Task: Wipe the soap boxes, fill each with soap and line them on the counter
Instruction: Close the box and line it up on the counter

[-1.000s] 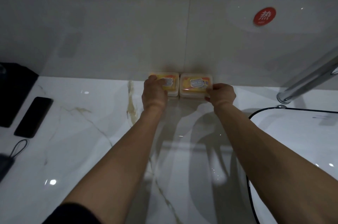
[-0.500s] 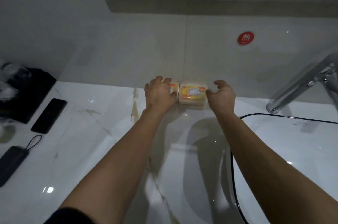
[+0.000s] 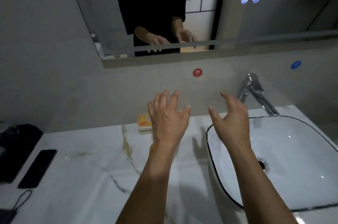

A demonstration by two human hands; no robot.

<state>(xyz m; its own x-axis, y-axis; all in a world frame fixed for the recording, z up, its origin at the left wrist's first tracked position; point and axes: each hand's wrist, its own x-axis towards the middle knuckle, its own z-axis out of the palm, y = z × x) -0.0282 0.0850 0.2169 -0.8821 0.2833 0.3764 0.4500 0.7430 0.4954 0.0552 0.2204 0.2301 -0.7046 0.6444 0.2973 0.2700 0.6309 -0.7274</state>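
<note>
A yellow-lidded soap box [image 3: 144, 122] stands on the white marble counter [image 3: 87, 174] against the back wall. My left hand [image 3: 167, 119] hovers in front of it with fingers spread, holding nothing, and hides the second soap box beside it. My right hand [image 3: 231, 119] is raised to the right, above the basin's left rim, also spread and holding nothing. Both hands are apart from the boxes.
A white basin [image 3: 285, 161] with a dark rim fills the right side, with a chrome tap [image 3: 256, 92] behind it. A black phone [image 3: 37, 168], a black tray [image 3: 16, 148] and a corded dark item [image 3: 11, 209] lie at the left. A mirror [image 3: 164, 13] hangs above.
Both hands have let go of the two soap boxes, lifted off and drawn back with fingers spread. The view has tilted up, showing the mirror.
</note>
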